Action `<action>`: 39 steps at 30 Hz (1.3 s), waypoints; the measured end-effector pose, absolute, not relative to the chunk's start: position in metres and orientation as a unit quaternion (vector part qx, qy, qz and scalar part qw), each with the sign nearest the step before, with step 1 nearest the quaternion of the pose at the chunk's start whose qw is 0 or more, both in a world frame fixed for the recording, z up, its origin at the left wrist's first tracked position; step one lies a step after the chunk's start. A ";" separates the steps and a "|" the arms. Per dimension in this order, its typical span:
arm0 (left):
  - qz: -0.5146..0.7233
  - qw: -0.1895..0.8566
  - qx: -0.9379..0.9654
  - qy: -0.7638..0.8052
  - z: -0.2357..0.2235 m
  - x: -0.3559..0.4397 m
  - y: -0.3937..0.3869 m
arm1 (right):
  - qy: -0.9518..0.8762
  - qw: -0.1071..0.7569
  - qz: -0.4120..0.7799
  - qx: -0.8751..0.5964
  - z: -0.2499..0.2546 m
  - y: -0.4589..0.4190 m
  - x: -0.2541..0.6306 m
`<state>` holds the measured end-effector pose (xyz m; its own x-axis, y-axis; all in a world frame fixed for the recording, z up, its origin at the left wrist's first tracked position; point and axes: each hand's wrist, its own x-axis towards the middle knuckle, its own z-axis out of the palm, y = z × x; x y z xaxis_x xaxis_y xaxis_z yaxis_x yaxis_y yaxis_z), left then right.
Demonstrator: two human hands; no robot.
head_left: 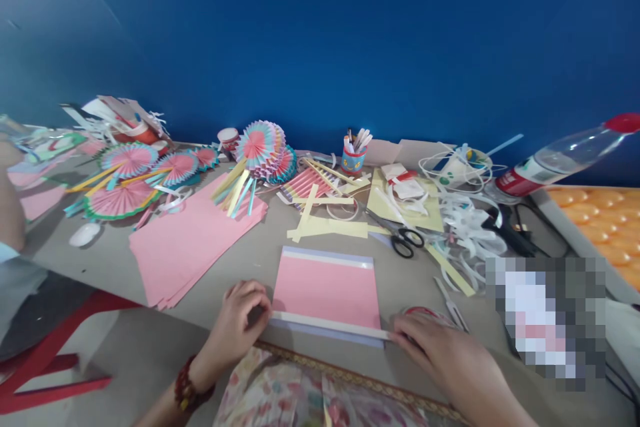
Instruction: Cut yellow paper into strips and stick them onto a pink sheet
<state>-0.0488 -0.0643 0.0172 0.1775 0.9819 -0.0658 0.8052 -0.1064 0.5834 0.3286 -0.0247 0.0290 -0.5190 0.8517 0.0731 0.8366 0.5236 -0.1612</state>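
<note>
A pink sheet (327,287) with lavender paper showing along its far and near edges lies flat in front of me. A whitish strip runs across its far edge. Along the near edge stretches a white tape strip (330,325), spanning from one hand to the other. My left hand (245,317), a beaded bracelet on its wrist, pinches the strip's left end by the sheet's corner. At the other end, my right hand (440,347) pinches the strip just past the sheet's right edge. A tape roll (425,311) is partly hidden behind my right hand.
Black-handled scissors (406,242) and a craft knife (453,307) lie beyond the sheet. Pink paper (195,240) and folded paper fans (130,163) spread leftward. Tape scraps (467,223) and a tilted-looking bottle (555,163) are right. Another person's arm (10,193) shows far left.
</note>
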 end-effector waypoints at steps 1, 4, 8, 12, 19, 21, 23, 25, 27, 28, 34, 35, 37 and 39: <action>0.170 0.254 0.725 0.617 0.018 -0.049 -0.064 | -0.872 0.067 0.043 -0.482 0.028 -0.025 0.328; 0.167 0.248 0.727 0.618 0.019 -0.048 -0.064 | -0.883 0.057 0.012 -0.465 0.026 -0.026 0.327; 0.166 0.240 0.729 0.619 0.018 -0.047 -0.064 | -0.887 0.061 -0.029 -0.457 0.022 -0.028 0.325; 0.161 0.228 0.735 0.618 0.017 -0.047 -0.065 | -0.888 0.055 -0.041 -0.455 0.020 -0.030 0.325; 0.151 0.220 0.738 0.620 0.016 -0.046 -0.065 | -0.888 0.026 -0.009 -0.460 0.018 -0.032 0.326; 0.150 0.215 0.739 0.620 0.016 -0.046 -0.064 | -0.886 0.023 -0.006 -0.463 0.018 -0.032 0.326; 0.148 0.212 0.741 0.620 0.016 -0.046 -0.064 | -0.883 0.020 -0.009 -0.469 0.018 -0.033 0.325; 0.145 0.212 0.742 0.619 0.016 -0.046 -0.064 | -0.881 0.014 -0.007 -0.473 0.018 -0.033 0.325; 0.144 0.213 0.744 0.617 0.016 -0.047 -0.064 | -0.881 0.004 0.002 -0.473 0.018 -0.033 0.325; 0.144 0.212 0.744 0.617 0.016 -0.047 -0.064 | -0.881 0.001 0.006 -0.472 0.018 -0.033 0.325; 0.143 0.207 0.748 0.615 0.015 -0.046 -0.064 | -0.881 0.007 0.009 -0.473 0.018 -0.034 0.325; 0.142 0.205 0.748 0.615 0.015 -0.046 -0.064 | -0.881 0.009 0.009 -0.474 0.018 -0.033 0.324; 0.138 0.203 0.749 0.616 0.015 -0.046 -0.064 | -0.880 0.016 0.012 -0.474 0.019 -0.033 0.323; 0.134 0.199 0.751 0.615 0.014 -0.046 -0.064 | -0.879 0.024 0.009 -0.476 0.020 -0.034 0.322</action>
<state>-0.0465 -0.0640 0.0142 0.2077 0.9772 -0.0431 0.8703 -0.1645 0.4642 0.3222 -0.0335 0.0203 -0.5453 0.8376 0.0346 0.8367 0.5463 -0.0383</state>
